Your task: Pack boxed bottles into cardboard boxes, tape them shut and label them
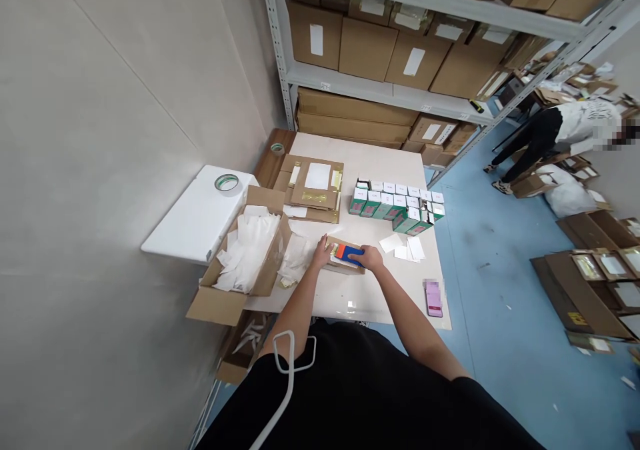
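Note:
A small brown cardboard box (343, 268) lies on the table in front of me. My left hand (323, 253) grips its left end, the thumb near the top and the fingers toward the far corner. In my right hand (371, 258) is a flat blue-and-orange object (350, 255), held over the top of the box; its kind is not clear. Crumpled white paper (296, 260) lies to the left of the box. White slips (406, 247) are spread beyond my right hand.
Green-and-white boxes (387, 203) stand in rows at the far right of the table. Flattened cardboard (314, 187) lies behind my left hand. An open carton (273, 270) of white paper stands left, a phone (433, 298) right. Shelving (350, 77) rises behind; a co-worker (560, 127) bends far right.

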Available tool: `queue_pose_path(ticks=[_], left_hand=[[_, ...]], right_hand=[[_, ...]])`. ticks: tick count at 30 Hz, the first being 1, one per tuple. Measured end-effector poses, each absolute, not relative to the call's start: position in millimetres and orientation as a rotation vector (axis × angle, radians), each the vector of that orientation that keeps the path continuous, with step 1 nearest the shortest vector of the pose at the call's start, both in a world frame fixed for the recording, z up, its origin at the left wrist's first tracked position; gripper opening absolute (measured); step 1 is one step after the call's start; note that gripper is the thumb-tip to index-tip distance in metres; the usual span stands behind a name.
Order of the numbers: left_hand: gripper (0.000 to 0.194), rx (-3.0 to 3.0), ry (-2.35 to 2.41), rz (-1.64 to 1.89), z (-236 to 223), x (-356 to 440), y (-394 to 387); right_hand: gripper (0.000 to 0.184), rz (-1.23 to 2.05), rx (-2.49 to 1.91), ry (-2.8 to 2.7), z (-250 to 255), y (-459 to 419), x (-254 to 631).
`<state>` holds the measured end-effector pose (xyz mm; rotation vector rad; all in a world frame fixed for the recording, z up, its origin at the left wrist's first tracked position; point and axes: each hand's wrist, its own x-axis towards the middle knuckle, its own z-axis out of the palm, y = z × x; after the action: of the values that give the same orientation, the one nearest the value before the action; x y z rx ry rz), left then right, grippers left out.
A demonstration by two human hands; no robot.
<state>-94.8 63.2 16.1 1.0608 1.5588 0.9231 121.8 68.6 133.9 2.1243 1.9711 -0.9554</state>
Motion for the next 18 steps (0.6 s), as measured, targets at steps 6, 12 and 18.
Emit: queue_pose_path(ticks=[6,12,18], left_hand=[[0.082,0.926,1.504,0.781,-9,-29,44],[0.077,0.958,1.534,0.784,-29,3,33],[0.079,0.97,1.539,0.717,-34,-2,37]], right_hand=[[0.052,-0.863,2.121,1.811,131,64,163],[0.056,-0.876,2.096,1.773,136,56,183],[0.05,-0.868,2.124,1.737,142,49,219]])
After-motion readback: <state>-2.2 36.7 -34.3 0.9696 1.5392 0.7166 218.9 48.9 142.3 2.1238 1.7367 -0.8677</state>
